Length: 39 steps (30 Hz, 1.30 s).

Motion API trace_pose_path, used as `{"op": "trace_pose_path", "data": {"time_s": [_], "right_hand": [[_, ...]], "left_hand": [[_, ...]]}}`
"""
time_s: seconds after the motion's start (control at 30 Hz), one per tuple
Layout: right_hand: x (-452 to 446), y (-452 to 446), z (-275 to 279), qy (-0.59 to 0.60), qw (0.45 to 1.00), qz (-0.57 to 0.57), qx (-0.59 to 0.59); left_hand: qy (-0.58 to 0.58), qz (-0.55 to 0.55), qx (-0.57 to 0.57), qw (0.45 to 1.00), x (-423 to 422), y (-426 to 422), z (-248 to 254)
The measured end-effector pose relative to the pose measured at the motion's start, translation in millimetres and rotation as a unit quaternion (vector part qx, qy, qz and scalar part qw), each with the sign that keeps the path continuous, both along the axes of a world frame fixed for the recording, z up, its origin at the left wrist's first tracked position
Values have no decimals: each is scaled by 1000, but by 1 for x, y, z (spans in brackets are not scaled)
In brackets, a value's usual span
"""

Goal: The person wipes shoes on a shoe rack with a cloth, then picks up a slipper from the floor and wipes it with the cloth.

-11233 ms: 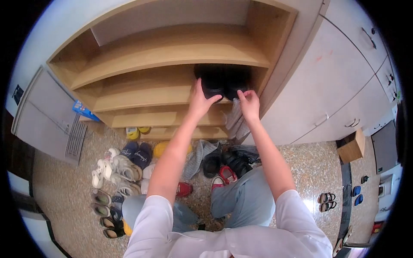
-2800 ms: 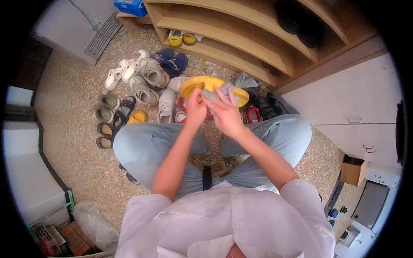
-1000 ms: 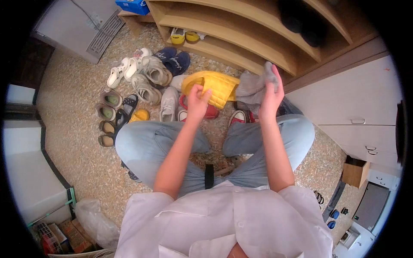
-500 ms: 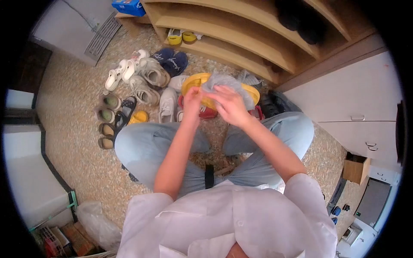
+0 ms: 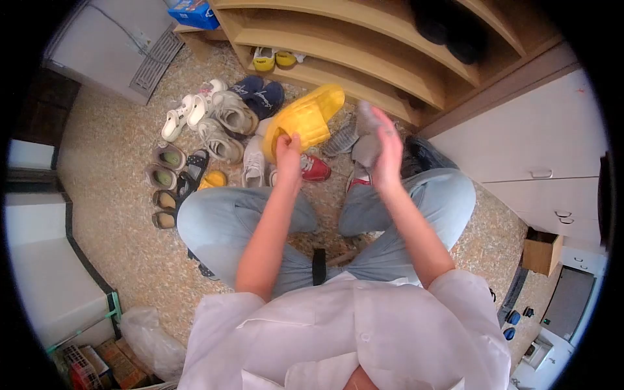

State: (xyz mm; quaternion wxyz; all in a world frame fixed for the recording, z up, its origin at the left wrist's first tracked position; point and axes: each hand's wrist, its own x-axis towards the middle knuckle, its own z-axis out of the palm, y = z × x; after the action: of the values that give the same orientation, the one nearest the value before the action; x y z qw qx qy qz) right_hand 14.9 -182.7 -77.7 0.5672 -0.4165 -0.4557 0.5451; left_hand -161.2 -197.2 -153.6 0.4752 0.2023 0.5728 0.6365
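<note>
My left hand (image 5: 288, 156) grips a yellow slipper (image 5: 309, 117) by its near end, the slipper raised above the shoes and tilted up to the right. To its right, my right hand (image 5: 388, 149) holds a grey cloth (image 5: 367, 140) that hangs over its fingers and palm. A red shoe (image 5: 315, 169) lies on the floor just right of my left hand. White sneakers (image 5: 254, 159) stand to the left of that hand. Part of a grey striped item (image 5: 340, 140) shows between the slipper and the cloth.
A wooden shoe rack (image 5: 338, 68) spans the top, with black shoes (image 5: 448, 29) and yellow shoes (image 5: 264, 60) on its shelves. Several pairs, among them navy slippers (image 5: 265, 97) and white clogs (image 5: 175, 118), cover the floor at left. White cabinets (image 5: 526, 149) stand at right.
The cloth was over the slipper half a second ago; my right hand has moved away to the right with it. The slipper has turned, its far end now pointing up and right.
</note>
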Motion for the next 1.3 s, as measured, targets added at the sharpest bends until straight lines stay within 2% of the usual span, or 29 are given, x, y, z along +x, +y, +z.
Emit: {"op": "trace_pose_path", "data": {"time_s": [0.03,0.1,0.17,0.2,0.23,0.3,0.33,0.37,0.43,0.47,0.53,0.57,0.63,0.67,0.73,0.77,0.8,0.83,0.9,0.97,1.0,1.07,1.1,1.13,1.17,1.2,1.23,1.3], "right_hand": [[-12,-5,2,-82,995,15,63],[-35,-9,-12,-203,955,158,150],[-52,-6,-24,-460,843,169,221],[-57,-3,-23,-500,825,186,184],[-58,3,-28,-501,825,184,184],[-61,15,-39,-546,790,124,251],[-60,19,-42,-578,758,86,289],[-61,23,-45,-579,758,85,289],[-65,27,-46,-578,755,-12,310],[-65,32,-46,-579,754,-13,309],[-65,39,-49,-521,753,-93,391],[-64,43,-50,-522,753,-93,391],[-62,49,-49,-451,803,-107,374],[-60,51,-48,-451,804,-107,374],[-48,58,-44,-462,856,-101,210],[-37,75,-56,-444,858,-160,203],[-20,87,-59,-471,855,-189,109],[-6,94,-55,-391,869,-275,128],[21,106,-47,-184,930,-291,132],[30,98,-25,40,955,-291,53],[29,92,-17,39,954,-291,54],[17,72,-2,-30,960,-261,95],[5,55,14,-39,981,-183,44],[-1,50,-3,-129,980,-103,109],[-4,44,-21,-209,958,16,195],[-6,44,-21,-292,907,129,275],[-5,45,-21,-292,907,128,274],[0,55,-21,-434,823,203,306]], "left_hand": [[-40,-10,-5,999,2,-1,2],[-82,-22,-10,996,10,-5,13],[-242,-69,23,968,21,-12,38],[-224,-118,-9,967,23,-12,40],[-224,-120,-9,967,25,-12,39],[-284,-123,48,950,28,-10,34],[-303,-141,41,942,27,-10,30],[-304,-143,41,941,27,-7,25],[-288,-140,33,947,31,-7,32],[-288,-142,32,946,33,-6,36],[-274,-98,33,956,37,-7,38],[-274,-99,33,956,37,-6,36],[-297,-88,21,951,34,-4,24],[-296,-88,21,951,32,-5,19],[-287,-135,-14,948,28,-6,13],[-287,-136,-14,948,26,-7,13],[-273,-133,-28,952,22,-12,13],[-256,-130,-41,957,18,-14,14],[-241,-127,-53,961,12,-12,16],[-303,-145,-29,941,11,-8,16],[-304,-145,-28,941,12,-8,20],[-342,-170,-32,924,15,-9,33],[-342,-172,-33,923,17,-10,32],[-344,-176,-39,922,19,-10,31],[-345,-180,-46,920,20,-10,29],[-345,-182,-47,920,19,-10,23],[-341,-190,-55,919,15,-10,17],[-337,-197,-64,918,12,-12,13]]}}
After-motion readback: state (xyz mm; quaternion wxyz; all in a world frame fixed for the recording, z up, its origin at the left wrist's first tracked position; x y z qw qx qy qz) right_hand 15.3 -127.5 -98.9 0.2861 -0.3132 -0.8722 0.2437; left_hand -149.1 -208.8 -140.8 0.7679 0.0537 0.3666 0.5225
